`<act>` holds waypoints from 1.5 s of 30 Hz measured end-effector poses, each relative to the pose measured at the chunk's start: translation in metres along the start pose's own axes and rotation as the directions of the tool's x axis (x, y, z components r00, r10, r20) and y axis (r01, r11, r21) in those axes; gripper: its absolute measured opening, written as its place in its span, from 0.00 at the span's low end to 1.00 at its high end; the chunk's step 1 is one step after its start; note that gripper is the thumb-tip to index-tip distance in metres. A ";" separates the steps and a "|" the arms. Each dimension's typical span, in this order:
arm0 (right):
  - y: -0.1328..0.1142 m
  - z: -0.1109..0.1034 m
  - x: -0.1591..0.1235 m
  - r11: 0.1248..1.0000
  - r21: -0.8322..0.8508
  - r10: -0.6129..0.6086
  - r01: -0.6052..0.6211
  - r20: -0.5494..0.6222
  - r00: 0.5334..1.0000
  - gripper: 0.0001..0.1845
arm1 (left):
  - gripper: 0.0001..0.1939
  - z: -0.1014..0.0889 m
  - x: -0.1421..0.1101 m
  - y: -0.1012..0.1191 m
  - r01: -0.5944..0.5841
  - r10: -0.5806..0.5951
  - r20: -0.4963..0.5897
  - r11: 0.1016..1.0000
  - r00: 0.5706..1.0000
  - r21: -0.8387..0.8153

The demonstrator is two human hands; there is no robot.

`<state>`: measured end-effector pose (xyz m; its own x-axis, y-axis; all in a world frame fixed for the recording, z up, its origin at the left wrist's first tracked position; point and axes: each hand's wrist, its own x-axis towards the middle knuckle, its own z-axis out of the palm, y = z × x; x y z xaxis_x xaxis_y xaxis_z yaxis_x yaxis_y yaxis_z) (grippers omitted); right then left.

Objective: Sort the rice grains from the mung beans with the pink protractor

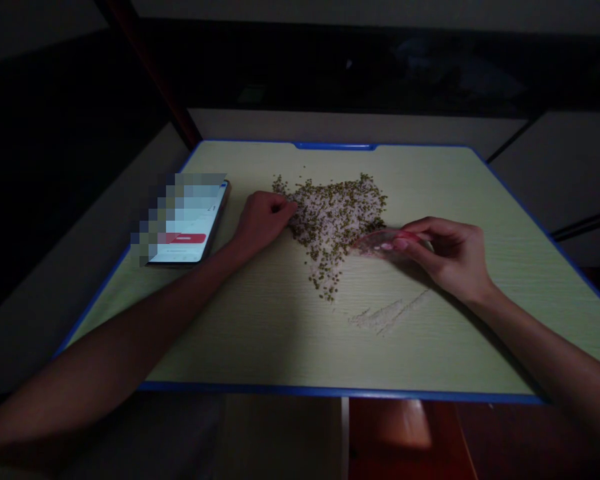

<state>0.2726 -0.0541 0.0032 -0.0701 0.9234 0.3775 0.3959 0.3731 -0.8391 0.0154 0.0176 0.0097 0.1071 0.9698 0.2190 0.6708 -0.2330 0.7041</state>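
A spread-out pile of green beans, likely mung beans, mixed with white rice-like grains [337,213] lies in the middle of the table. At its left edge is my left hand [263,217], with fingers curled and thumb pressed in; what they hold, if anything, is hidden. My right hand [450,253] pinches a thin, see-through plastic piece with a reddish edge [377,243] between thumb and fingers. The plastic is low at the pile's right side, with a few pale bits showing on or through it.
On the left of the wood-patterned table [260,333] lies a phone [200,223] with its screen lit and partly blurred out. A streak of pale fine grains [390,315] marks the surface near the front right. The table has a blue rim [330,392].
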 end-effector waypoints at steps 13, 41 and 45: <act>0.001 0.001 0.000 0.999 -0.041 -0.006 0.007 0.013 1.000 0.03 | 0.18 0.000 0.000 0.000 0.007 -0.007 0.008 1.000 1.000 0.005; -0.002 -0.001 0.000 0.998 0.055 0.039 -0.043 0.073 0.997 0.02 | 0.19 0.000 0.000 0.000 -0.015 0.015 -0.002 1.000 1.000 -0.008; -0.002 0.000 0.000 0.997 0.058 0.053 -0.059 0.103 0.993 0.03 | 0.19 0.000 0.001 -0.001 -0.013 0.013 -0.002 1.000 1.000 -0.003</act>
<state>0.2714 -0.0551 0.0049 -0.1428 0.9463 0.2901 0.3453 0.3224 -0.8814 0.0153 0.0187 0.0093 0.1140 0.9666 0.2296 0.6673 -0.2457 0.7031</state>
